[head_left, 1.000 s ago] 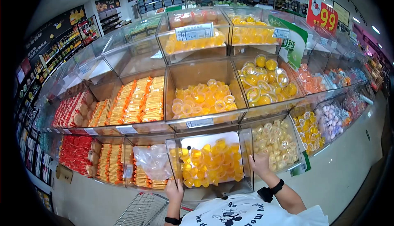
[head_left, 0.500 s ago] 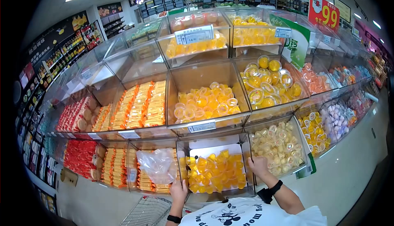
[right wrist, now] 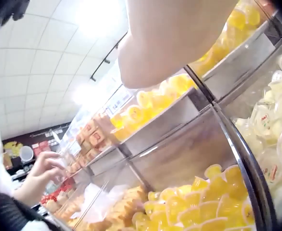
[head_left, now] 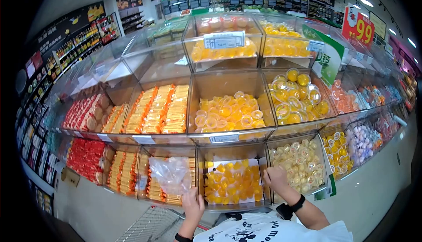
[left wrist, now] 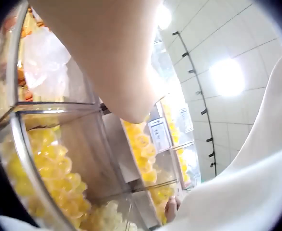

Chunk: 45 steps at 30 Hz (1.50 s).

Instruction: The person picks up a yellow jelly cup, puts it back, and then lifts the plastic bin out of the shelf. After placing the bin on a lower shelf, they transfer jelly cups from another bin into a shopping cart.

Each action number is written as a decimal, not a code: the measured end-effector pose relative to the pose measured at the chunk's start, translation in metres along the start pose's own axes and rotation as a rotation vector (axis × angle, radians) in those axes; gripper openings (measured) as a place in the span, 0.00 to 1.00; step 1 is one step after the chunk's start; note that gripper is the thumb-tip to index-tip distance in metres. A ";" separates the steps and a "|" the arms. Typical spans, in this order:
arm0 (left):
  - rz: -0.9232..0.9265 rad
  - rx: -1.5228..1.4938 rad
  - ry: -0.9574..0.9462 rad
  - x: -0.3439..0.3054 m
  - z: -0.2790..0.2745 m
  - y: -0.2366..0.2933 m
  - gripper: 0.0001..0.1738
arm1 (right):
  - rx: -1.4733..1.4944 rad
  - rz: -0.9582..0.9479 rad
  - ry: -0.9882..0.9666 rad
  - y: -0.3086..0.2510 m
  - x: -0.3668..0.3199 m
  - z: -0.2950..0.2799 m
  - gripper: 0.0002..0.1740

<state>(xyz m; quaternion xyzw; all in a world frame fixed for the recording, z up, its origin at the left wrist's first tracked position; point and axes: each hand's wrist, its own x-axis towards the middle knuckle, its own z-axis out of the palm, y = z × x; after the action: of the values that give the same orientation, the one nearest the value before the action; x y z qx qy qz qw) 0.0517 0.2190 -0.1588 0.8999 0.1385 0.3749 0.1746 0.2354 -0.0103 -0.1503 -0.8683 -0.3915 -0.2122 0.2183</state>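
Note:
A clear bin (head_left: 237, 207) of yellow jelly cups (head_left: 233, 182) sits in the lower row of the display, a white sheet showing behind the cups. At its front left corner is my left hand (head_left: 192, 203), fingers loosely bent and apart; the right wrist view shows this hand (right wrist: 44, 175) holding nothing. My right hand (head_left: 277, 178) is by the bin's right wall, fingers curled loosely and overlapping the wall's edge in the head view. A crumpled clear plastic bag (head_left: 171, 174) lies on orange-wrapped snack packs (head_left: 157, 192) just left of the bin.
Pale jelly cups (head_left: 299, 160) fill the bin on the right. Above, a tier of clear bins holds more yellow jelly cups (head_left: 228, 112) and wrapped biscuits (head_left: 158, 110). A wire shopping cart (head_left: 151, 224) stands low in front. A red price sign (head_left: 358, 26) rises at the right.
The bin of yellow jelly cups has moved forward and down into line with its row. My left hand has let go of its front corner; my right hand's grip has loosened.

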 end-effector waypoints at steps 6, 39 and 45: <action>-0.107 -0.190 -0.683 -0.081 0.019 -0.031 0.08 | 0.215 -0.294 -0.801 -0.006 -0.056 0.008 0.10; -1.489 -1.365 0.230 -0.146 0.168 0.046 0.54 | -0.098 -0.421 -0.746 0.056 0.079 0.060 0.17; -1.490 -1.386 -0.132 -0.138 0.119 0.029 0.53 | 0.115 -0.341 -0.999 0.038 0.051 0.054 0.12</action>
<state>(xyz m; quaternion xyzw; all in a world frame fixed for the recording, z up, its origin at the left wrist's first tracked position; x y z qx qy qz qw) 0.0472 0.1156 -0.3119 0.3048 0.4060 0.1184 0.8533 0.3061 0.0260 -0.1748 -0.7742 -0.5946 0.2166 0.0146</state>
